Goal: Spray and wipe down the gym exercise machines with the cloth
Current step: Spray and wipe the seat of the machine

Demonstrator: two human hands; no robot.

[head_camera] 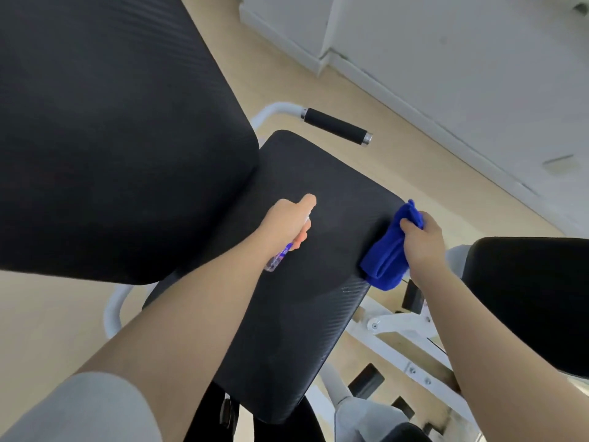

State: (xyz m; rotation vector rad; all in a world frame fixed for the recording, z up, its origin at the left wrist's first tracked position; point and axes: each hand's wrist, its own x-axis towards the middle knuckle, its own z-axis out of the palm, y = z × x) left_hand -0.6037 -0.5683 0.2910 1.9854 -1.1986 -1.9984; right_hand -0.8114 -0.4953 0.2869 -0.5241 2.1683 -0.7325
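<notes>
A black padded seat [306,282] of a white-framed gym machine fills the middle of the head view, with its large black back pad [105,129] at the upper left. My left hand [288,221] hovers over the seat, closed around a small clear spray bottle [277,258] with a blue label, forefinger pointing forward on top. My right hand [420,244] grips a folded blue cloth [390,250] that rests against the seat's right edge.
A black foam handle [336,125] on a white tube juts out beyond the seat. Another black pad [529,298] sits at the right. White frame bars [398,323] run below the seat. A pale wood floor [414,154] and white wall [462,59] lie beyond.
</notes>
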